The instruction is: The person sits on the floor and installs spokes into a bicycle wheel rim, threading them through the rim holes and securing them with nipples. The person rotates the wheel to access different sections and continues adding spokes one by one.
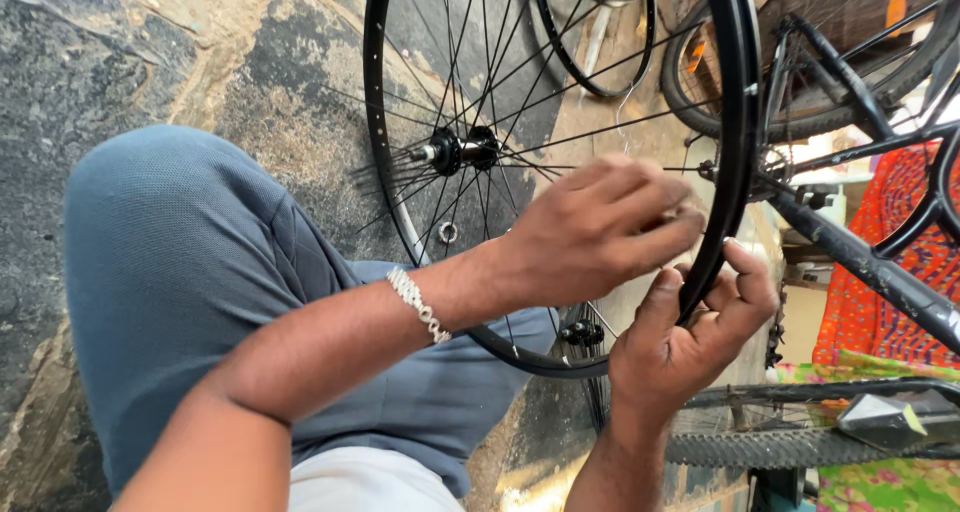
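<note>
My knee [180, 272] in blue cloth sits at the left, above the stone floor [60, 92]. The bare black wheel rim [735, 162] stands upright before me, its hub [462, 152] to the left of my hands. My left hand [600, 227], a bracelet [420, 305] on its wrist, is pinched narrow at the rim where a spoke [600, 130] meets it; I cannot tell whether it holds a small tool. My right hand [690, 347] curls round the rim from below, gripping it. I judge the work goes best if my right keeps the rim still while my left turns in small, even amounts.
</note>
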